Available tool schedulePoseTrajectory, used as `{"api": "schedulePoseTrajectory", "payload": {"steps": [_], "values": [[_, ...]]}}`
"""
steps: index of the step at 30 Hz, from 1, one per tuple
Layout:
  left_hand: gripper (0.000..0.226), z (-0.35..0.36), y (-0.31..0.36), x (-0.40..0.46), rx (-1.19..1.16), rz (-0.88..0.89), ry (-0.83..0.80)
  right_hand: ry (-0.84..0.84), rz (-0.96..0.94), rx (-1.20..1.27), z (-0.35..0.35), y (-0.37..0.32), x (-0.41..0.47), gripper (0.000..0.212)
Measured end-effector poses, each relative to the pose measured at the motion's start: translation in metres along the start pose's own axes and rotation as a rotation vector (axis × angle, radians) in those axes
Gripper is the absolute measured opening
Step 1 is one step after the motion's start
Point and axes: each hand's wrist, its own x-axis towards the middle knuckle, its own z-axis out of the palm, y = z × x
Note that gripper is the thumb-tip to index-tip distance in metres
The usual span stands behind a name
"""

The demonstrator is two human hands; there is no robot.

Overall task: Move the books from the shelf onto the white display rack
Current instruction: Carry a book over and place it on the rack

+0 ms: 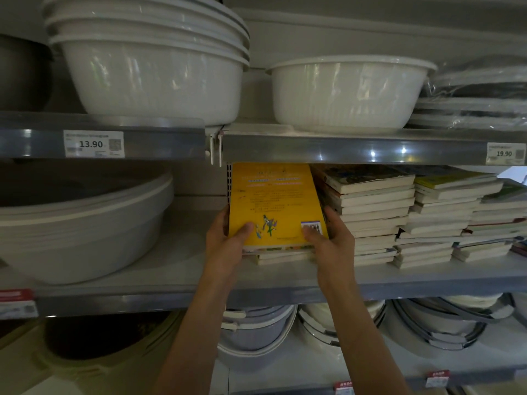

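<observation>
1. Books (373, 212) mostly unmoved, stacked on shelf (285, 276).
2. Left hand (225, 240) and right hand (328, 240) gripping yellow book (273, 201) atop leftmost stack.
3. White display rack out of view; nearly everything left.

Dim grey store shelving (356, 149) — white basins (154, 78) stacked above, price tags (94, 143).

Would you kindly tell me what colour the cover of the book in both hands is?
Bright yellow book, seen in the head view.
</observation>
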Motion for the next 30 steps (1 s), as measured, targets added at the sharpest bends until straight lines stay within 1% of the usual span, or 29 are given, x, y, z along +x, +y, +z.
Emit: {"api": "schedulePoseTrajectory", "payload": {"steps": [4, 7, 9, 13, 16, 18, 22, 24, 26, 28, 30], "values": [[0.048, -0.009, -0.001, -0.006, -0.074, -0.094, -0.002, -0.003, 0.056, 0.108, -0.008, 0.002, -0.017, 0.050], [0.045, -0.011, 0.003, -0.007, -0.089, -0.141, -0.056, -0.012, 0.100, 0.093, -0.012, -0.006, -0.018, 0.051], [0.043, -0.011, 0.005, -0.009, -0.066, -0.132, -0.088, -0.025, 0.151, 0.055, -0.015, -0.011, -0.014, 0.055], [0.041, -0.016, 0.004, -0.019, -0.066, -0.093, -0.086, -0.076, 0.241, -0.043, -0.023, -0.020, -0.006, 0.043], [0.048, -0.022, 0.000, -0.035, -0.060, -0.057, -0.111, -0.185, 0.322, -0.057, -0.024, -0.019, -0.004, 0.046], [0.054, -0.027, -0.002, -0.044, -0.075, -0.036, -0.145, -0.242, 0.357, -0.066, -0.022, -0.013, -0.011, 0.044], [0.065, -0.038, -0.010, -0.056, -0.061, -0.006, -0.154, -0.220, 0.343, -0.071, -0.022, 0.003, -0.033, 0.045], [0.064, -0.045, -0.014, -0.062, -0.056, 0.014, -0.175, -0.208, 0.339, -0.025, -0.025, 0.005, -0.043, 0.045], [0.065, -0.051, -0.017, -0.068, -0.059, 0.027, -0.195, -0.225, 0.331, 0.041, -0.029, 0.002, -0.052, 0.041], [0.069, -0.055, -0.021, -0.075, -0.061, 0.049, -0.224, -0.253, 0.300, 0.079, -0.033, -0.001, -0.060, 0.037], [0.075, -0.057, -0.023, -0.083, -0.058, 0.053, -0.261, -0.232, 0.245, 0.074, -0.038, -0.004, -0.069, 0.041]]}}
